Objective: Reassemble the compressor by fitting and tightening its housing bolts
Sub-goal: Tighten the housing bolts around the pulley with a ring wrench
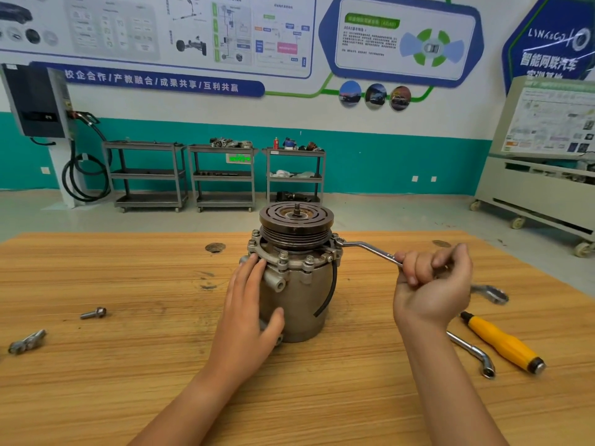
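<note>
A grey metal compressor stands upright mid-table, its grooved pulley on top. Several housing bolts sit around its flange. My left hand lies flat against the housing's left side, fingers straight, thumb underneath toward the front. My right hand grips the handle of an offset ring wrench. The wrench's ring end sits on a bolt at the flange's right edge. A black hose curves down the housing's right side.
A loose bolt and a small metal bracket lie on the wooden table at left. At right lie a yellow-handled screwdriver, a bent socket wrench and another wrench end. Shelving carts stand by the far wall.
</note>
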`<control>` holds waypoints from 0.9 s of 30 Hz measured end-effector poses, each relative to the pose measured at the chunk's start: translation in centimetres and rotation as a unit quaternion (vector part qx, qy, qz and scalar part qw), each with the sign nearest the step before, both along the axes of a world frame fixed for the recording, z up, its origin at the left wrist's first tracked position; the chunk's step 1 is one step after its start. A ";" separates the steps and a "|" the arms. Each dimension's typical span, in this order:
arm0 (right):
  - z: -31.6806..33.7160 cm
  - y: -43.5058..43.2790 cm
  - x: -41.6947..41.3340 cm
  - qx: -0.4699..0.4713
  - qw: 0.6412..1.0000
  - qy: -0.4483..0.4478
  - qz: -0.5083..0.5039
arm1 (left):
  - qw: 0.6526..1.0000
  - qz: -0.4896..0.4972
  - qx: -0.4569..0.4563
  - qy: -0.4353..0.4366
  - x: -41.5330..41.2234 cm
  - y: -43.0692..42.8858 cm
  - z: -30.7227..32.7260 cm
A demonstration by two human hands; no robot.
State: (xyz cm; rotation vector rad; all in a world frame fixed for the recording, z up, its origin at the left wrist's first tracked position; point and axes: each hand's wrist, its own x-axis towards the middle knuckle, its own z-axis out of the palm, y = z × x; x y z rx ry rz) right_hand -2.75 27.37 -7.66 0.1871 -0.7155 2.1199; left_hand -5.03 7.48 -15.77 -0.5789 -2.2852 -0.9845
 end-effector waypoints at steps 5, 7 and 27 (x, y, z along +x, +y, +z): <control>-3.2 -5.5 0.8 0.340 0.917 0.102 -0.185 | 1.000 0.000 0.006 -0.004 0.1 -0.1 0.1; -5.0 -8.1 1.0 0.518 0.789 0.169 -0.286 | 1.000 -0.015 0.010 0.002 0.3 0.0 0.2; 4.0 1.2 -1.1 -0.109 0.993 -0.044 0.023 | 1.000 -0.006 0.000 -0.005 0.0 -0.1 0.2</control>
